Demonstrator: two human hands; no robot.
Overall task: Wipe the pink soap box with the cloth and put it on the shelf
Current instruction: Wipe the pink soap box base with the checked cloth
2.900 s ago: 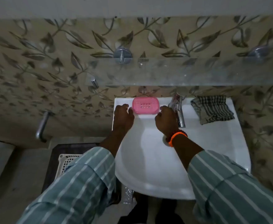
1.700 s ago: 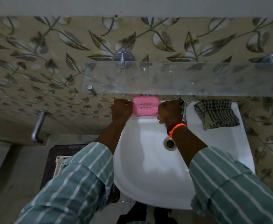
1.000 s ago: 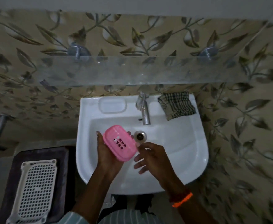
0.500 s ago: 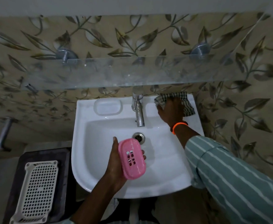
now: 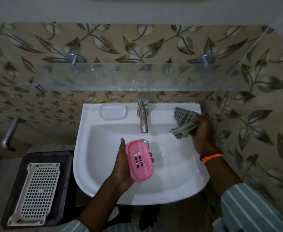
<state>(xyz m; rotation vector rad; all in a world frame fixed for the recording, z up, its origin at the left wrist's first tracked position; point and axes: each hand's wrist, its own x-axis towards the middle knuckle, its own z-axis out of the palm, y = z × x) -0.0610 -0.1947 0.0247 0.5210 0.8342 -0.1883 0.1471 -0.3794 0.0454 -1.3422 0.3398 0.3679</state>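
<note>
- Over the white basin (image 5: 104,190), your left hand (image 5: 120,166) held the pink soap box (image 5: 139,162), fingers and thumb curled round its sides, its slotted face turned up toward you.
- The box was off the moulded soap recess (image 5: 113,111) at the basin's back left, where it sat a few seconds earlier; that recess lay bare.
- At the basin's right rear corner, your right hand (image 5: 202,133) was clenched on the checked cloth (image 5: 182,124). Half a second before, it was only reaching onto the cloth where it lay flat; by this moment the cloth was bunched in your grip, one end hanging toward the bowl and the far end apparently on the rim.
- Cloth and box were well apart, with the tap (image 5: 143,118) between them and farther back.
- What that meant: both things the job needed were in hand, but no wiping had begun. The likely next move was bringing the cloth across to the box over the bowl.
- The glass shelf (image 5: 137,77) ran along the leaf-patterned wall just above the tap, with nothing visibly on it; the box would go there last.
- Left of the basin, a white lattice tray (image 5: 35,191) lay on a dark stand (image 5: 13,190), and played no part.
</note>
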